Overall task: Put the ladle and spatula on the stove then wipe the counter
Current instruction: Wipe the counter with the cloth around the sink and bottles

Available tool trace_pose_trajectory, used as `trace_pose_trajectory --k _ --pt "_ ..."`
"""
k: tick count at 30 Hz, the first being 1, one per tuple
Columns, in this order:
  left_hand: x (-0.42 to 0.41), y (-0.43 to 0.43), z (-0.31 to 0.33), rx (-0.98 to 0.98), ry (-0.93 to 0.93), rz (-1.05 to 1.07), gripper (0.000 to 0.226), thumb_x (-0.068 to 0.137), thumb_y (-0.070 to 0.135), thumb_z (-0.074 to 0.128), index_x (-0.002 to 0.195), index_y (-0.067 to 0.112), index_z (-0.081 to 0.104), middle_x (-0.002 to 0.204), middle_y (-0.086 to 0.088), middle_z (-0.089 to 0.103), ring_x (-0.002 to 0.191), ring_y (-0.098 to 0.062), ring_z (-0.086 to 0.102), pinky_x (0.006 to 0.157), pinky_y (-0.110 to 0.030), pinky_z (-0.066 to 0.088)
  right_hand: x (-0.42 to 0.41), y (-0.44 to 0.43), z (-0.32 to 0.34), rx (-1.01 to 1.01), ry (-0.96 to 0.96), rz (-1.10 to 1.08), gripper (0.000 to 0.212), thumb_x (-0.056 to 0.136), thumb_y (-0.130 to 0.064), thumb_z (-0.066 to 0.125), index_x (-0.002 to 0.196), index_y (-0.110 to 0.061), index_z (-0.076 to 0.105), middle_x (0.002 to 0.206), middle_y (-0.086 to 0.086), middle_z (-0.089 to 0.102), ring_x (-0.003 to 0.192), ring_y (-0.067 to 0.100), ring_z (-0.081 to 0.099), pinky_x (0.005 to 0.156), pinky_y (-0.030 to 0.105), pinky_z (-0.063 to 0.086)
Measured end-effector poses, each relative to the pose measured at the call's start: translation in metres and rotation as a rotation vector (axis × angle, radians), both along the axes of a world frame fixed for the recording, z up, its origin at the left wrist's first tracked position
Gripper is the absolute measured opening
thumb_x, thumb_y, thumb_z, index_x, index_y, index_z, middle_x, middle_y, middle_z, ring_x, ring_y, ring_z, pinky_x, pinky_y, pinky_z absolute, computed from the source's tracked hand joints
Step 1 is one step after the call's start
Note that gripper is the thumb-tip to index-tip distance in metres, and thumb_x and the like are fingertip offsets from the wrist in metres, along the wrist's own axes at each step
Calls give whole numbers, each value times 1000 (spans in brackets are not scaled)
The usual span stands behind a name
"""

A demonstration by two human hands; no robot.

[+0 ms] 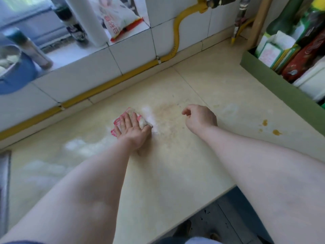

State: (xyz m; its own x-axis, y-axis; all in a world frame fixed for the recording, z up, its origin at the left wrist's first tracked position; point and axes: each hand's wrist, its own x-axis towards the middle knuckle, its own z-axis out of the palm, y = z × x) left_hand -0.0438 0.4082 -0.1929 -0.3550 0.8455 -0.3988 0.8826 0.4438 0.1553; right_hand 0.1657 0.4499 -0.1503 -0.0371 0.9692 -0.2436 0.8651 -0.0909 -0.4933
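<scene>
My left hand point(132, 130) presses flat on a pink and white cloth point(143, 121) in the middle of the beige counter point(175, 173). White foam lies beside the cloth and in streaks to the left. A brownish smear point(168, 111) stains the counter just right of the cloth. My right hand point(200, 118) hovers over the counter past the smear, fingers loosely curled, holding nothing. Neither the ladle nor the spatula is in view, and only a grey metal edge point(4, 182) shows at the far left.
A yellow gas hose point(112, 83) runs along the tiled back wall. A green box point(281, 81) full of packets stands at the right. Orange drops point(276, 132) spot the counter near it. Bottles, a bag and a blue bowl point(15, 74) sit on the windowsill.
</scene>
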Motion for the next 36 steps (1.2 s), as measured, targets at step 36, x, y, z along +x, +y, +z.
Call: trace_pose_trajectory --k 36 --pt "135 188 -10 100 100 -787 72 98 54 16 154 17 -11 162 -3 -18 149 -21 -18 120 -47 -9 143 51 -17 157 -254 -297 59 82 6 40 133 -20 51 128 7 60 126 25 46 100 35 35"
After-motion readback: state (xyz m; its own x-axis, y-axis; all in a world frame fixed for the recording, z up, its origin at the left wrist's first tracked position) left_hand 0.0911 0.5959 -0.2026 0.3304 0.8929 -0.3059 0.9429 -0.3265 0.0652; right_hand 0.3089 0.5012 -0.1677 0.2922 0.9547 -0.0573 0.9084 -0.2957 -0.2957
